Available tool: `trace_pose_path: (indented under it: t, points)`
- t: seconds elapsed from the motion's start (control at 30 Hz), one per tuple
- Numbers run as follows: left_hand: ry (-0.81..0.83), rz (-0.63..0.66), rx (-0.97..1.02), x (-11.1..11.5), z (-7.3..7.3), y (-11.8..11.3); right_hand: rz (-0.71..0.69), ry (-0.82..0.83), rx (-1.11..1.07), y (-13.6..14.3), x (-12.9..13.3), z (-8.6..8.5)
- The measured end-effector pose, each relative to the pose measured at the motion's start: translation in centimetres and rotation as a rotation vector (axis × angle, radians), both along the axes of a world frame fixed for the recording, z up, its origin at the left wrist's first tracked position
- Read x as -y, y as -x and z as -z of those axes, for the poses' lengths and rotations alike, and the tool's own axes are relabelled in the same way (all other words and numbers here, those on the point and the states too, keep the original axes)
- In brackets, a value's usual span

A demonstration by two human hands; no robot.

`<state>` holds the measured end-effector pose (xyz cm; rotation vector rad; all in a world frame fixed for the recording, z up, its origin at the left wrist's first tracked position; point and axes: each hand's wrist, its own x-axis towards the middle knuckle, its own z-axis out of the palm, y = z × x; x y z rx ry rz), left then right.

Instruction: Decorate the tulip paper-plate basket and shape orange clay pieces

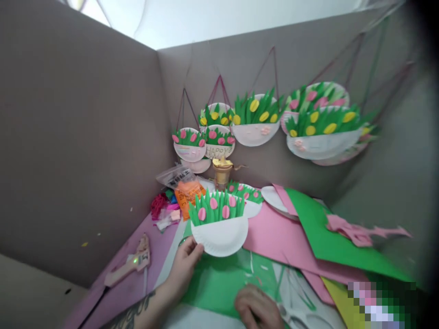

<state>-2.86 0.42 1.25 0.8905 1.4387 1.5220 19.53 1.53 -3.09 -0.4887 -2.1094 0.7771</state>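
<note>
My left hand (188,260) pinches the lower left rim of a paper plate basket (221,235), thumb in front. The basket is a white half plate over green paper grass with several pink paper flowers, held upright above the table. My right hand (259,307) is curled closed low over the green sheet (212,278), apart from the basket; its palm side is hidden, so I cannot see if anything is in it. Just right of that hand lie white-handled scissors (295,317), partly out of view.
A hot glue gun (132,265) with a lit green light lies at left. Bags of craft supplies (187,194), a brown pot (222,176) and another flower plate (252,208) stand behind. Pink card (274,240) and green card (318,233) are stacked right. Finished plate baskets (255,132) hang on the wall.
</note>
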Motion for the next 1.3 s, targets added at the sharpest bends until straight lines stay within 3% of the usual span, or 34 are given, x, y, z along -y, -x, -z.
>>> trace_pose_path:
  t: [0.17,0.3,0.47,0.63,0.87,1.0,1.1,1.17,1.3]
  points:
    - [-0.068,0.043,-0.075,-0.5,0.4,0.2,0.062,-0.032,0.059,0.7,1.3,-3.0]
    - [-0.127,0.037,-0.095,-0.5,0.5,0.2,0.232,-0.008,0.076,0.3,0.8,-4.1]
    - [-0.296,-0.067,-0.165,-0.6,0.2,1.2,0.46,0.115,0.406,-4.1,-0.2,-5.4]
    - [-0.43,-0.309,-0.05,-1.7,-0.1,3.5,0.414,0.185,0.751,-8.1,0.3,-4.8]
    - [-0.392,-0.304,-0.022,-1.9,0.1,4.1,0.345,0.248,0.754,-7.7,0.2,-4.6]
    - [-0.46,-0.341,0.046,-1.6,-0.4,4.3,0.601,0.188,0.805,-8.6,-0.5,-4.4]
    - [-0.501,-0.359,0.092,-1.6,-0.6,4.6,0.786,0.066,0.853,-7.4,-0.4,-4.4]
    - [-0.499,-0.36,0.12,-1.6,-0.7,4.7,0.74,-0.004,0.805,-5.0,0.1,-4.6]
    - [-0.468,-0.362,0.161,-1.6,-0.9,5.0,0.265,-0.135,0.726,3.0,0.6,-5.2]
